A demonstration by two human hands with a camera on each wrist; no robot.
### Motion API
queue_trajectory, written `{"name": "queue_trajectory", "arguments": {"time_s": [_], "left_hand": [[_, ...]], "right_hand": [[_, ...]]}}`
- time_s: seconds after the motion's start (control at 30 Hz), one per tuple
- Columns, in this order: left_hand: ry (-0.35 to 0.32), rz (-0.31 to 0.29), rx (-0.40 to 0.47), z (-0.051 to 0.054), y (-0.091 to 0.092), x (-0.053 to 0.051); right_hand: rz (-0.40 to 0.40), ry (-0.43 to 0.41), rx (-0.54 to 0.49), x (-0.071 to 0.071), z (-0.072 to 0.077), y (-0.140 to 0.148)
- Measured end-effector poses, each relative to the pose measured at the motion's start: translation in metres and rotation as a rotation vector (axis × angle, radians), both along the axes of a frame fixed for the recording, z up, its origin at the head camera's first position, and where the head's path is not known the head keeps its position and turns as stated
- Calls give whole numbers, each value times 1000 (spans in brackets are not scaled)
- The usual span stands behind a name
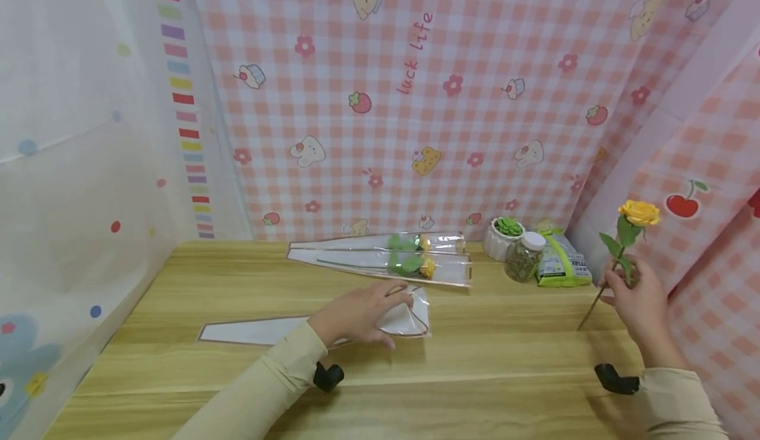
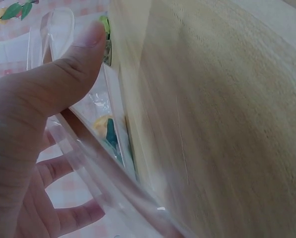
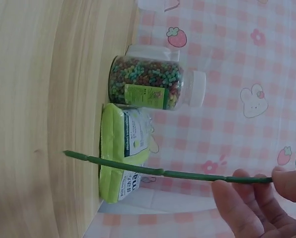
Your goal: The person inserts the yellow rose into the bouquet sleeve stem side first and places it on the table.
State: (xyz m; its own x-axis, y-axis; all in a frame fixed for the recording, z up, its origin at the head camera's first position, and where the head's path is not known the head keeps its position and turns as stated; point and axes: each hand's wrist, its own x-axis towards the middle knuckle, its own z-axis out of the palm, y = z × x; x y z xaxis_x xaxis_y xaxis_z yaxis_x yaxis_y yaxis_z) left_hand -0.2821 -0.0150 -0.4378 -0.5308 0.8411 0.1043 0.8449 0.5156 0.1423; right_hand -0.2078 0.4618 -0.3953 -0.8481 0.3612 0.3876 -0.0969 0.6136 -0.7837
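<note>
My left hand point(image 1: 363, 311) grips the wide end of a white-and-clear flower sleeve point(image 1: 255, 330) with a brown border. In the left wrist view its plastic film point(image 2: 96, 161) passes between thumb and fingers, and that end bulges up off the table. Over at the right, my right hand point(image 1: 642, 301) pinches a yellow artificial rose point(image 1: 639, 213) by its stem. The bloom points up and the bare stem end slants down to the left. The right wrist view shows the thin green stem point(image 3: 163, 173) between thumb and fingertips. A gap separates rose and sleeve.
Two sleeved yellow roses point(image 1: 427, 268) lie at the table's back edge. Right of them stand a potted succulent point(image 1: 506, 227), a jar of colored granules point(image 1: 525, 258) with a white lid, and a green-and-white packet point(image 1: 563, 265). Checked cloth point(image 1: 404, 130) hangs behind the wooden table point(image 1: 475, 394).
</note>
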Motion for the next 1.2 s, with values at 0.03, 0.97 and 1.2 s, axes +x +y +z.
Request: {"name": "queue_trajectory", "arguments": {"time_s": [0.03,0.97,1.2], "left_hand": [[3,0,-2,0,0,0],[38,-14,4,-1,5,-14],[48,-19,3,-2,5,-16]], "right_hand": [[1,11,-9,0,1,-1],[106,192,-161,-23,4,-42],[75,166,-149,-24,9,-54]]}}
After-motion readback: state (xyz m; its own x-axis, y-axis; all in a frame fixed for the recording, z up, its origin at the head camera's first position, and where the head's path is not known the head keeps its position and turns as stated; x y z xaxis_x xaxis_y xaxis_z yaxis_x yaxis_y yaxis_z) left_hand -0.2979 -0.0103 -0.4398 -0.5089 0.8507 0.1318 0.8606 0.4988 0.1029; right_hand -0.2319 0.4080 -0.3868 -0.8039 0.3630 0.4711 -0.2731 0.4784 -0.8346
